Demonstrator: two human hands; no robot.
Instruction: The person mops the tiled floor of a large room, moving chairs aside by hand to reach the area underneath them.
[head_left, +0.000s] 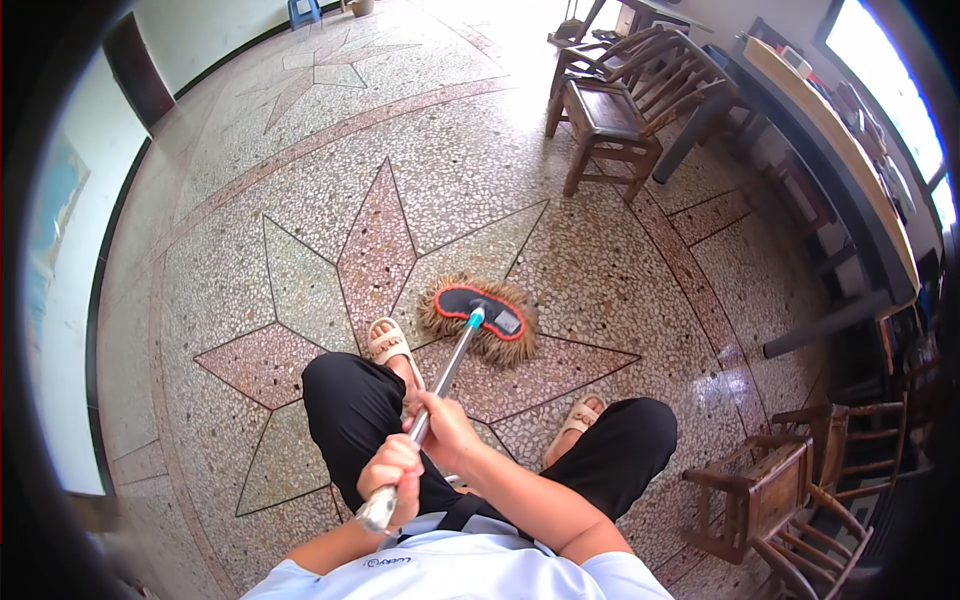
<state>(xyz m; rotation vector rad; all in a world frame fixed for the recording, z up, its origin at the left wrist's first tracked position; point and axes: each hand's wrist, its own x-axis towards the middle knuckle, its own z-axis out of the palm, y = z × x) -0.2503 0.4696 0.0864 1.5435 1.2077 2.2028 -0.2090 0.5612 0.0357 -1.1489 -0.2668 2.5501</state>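
Observation:
A long-handled dust mop slants down away from me, its metal pole running between my knees. My left hand is wrapped around the pole close to its wrapped near end. Farther along, my right hand also grips the pole. The mop head has shaggy brown fringe around a dark backing edged in red. A teal joint links pole and head. This head rests on the speckled terrazzo floor, over the inlaid star pattern, just beyond my sandalled feet.
Wooden chairs stand at the upper right beside a long table carrying various items. More wooden chairs are at the lower right. A wall borders the left, and a blue stool stands at the far end.

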